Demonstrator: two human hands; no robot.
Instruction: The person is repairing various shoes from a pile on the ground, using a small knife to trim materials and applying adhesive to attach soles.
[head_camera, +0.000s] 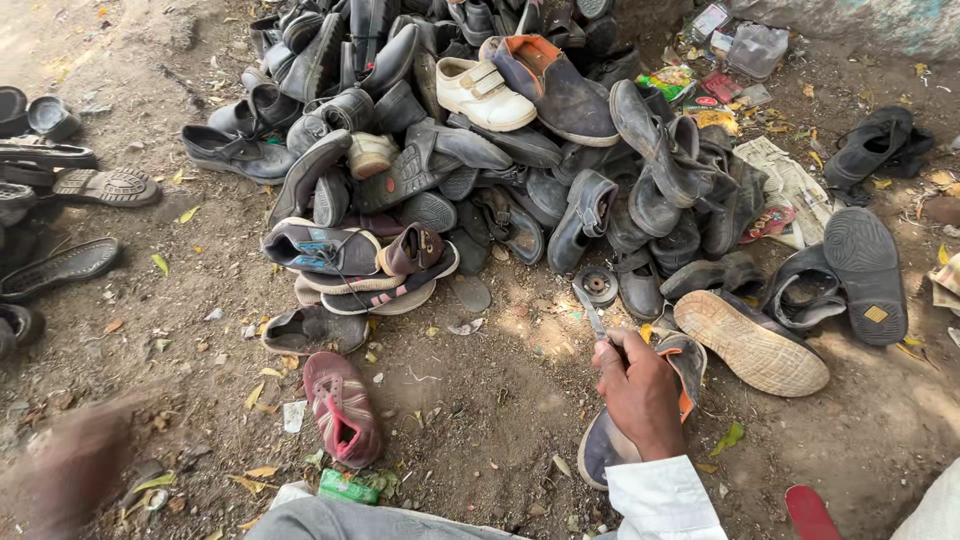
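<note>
The fingers of the right hand (640, 392) are curled tight round the handle of a knife (590, 311), a grip that keeps the blade free and clear of the palm. The blade's long axis runs up and slightly left, away from the person, its tip aimed at the shoe pile (480, 150). The hand rests on a grey shoe with orange lining (612, 440), which lies on the dirt ground (480, 400) just before the person's knees; the hand's weight appears to pin it in place. A tan-soled shoe (752, 343) lies sole-up just beside it, to the right. The left hand (75, 465) is a blur at the lower left, low over the ground; whether its fingers are open or closed cannot be told. Near it lies a pink shoe (342, 408).
</note>
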